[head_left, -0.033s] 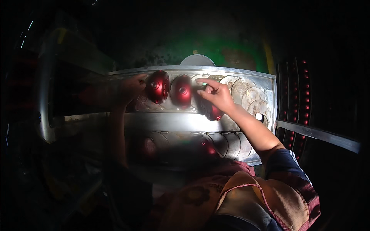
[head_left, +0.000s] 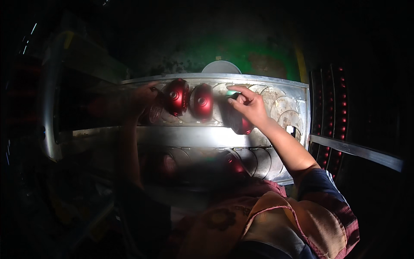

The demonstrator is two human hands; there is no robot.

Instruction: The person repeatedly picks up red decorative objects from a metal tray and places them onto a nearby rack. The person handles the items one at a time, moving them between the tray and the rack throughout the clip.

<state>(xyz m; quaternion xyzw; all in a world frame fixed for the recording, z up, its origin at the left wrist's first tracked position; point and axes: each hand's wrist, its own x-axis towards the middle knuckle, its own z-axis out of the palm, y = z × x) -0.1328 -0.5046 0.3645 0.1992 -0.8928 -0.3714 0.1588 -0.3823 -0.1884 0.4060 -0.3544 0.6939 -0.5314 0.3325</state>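
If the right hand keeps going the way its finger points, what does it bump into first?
Probably the red dome-shaped part standing on the metal rack. The right hand points its forefinger left toward it, though depth is hard to judge in this dim view.

Nothing has visibly changed: both hands [head_left: 252,105] rest on the metal tray [head_left: 276,142] as before.

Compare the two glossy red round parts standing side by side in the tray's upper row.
The left red part is touched by the left hand; the right red part stands free, apart from the right hand. The left one looks slightly larger. Both are glossy, domed, and upright on the metal tray.
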